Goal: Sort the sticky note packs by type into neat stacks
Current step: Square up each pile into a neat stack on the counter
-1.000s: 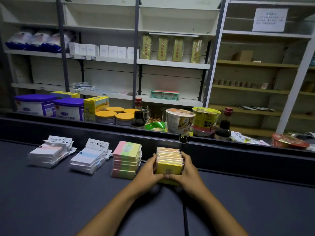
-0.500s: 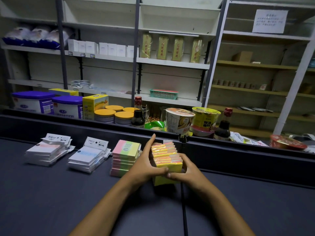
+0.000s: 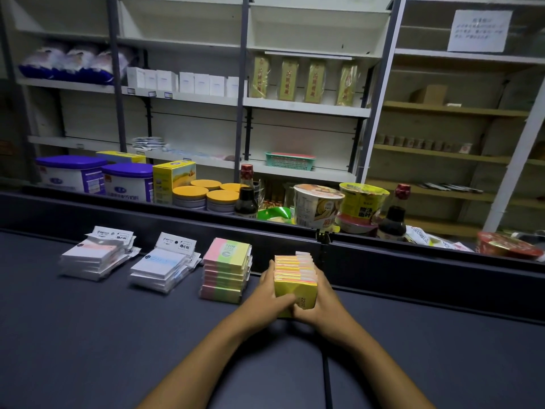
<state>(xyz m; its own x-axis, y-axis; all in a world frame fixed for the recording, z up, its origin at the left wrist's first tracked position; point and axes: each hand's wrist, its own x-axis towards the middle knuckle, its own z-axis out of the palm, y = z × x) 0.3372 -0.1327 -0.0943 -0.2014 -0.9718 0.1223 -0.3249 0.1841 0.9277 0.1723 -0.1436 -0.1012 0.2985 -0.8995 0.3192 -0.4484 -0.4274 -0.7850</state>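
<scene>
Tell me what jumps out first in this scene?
Two hands, left hand and right hand, clasp a yellow stack of sticky notes on the dark counter. To its left stand a pink-green stack and two white packaged stacks.

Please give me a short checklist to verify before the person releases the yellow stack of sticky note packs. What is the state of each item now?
1. Both hands hold the yellow stack of sticky note packs: ok; left hand and right hand grip its sides.
2. Stack edges aligned: not ok; the upper packs step backward.
3. Stack rests on the dark counter surface: cannot tell, the hands hide its base.
4. Apart from the pink and green stack of packs: ok, a gap shows.
5. Two white bagged stacks, pink-labelled and blue-labelled, kept separate: ok, though loosely fanned.
</scene>
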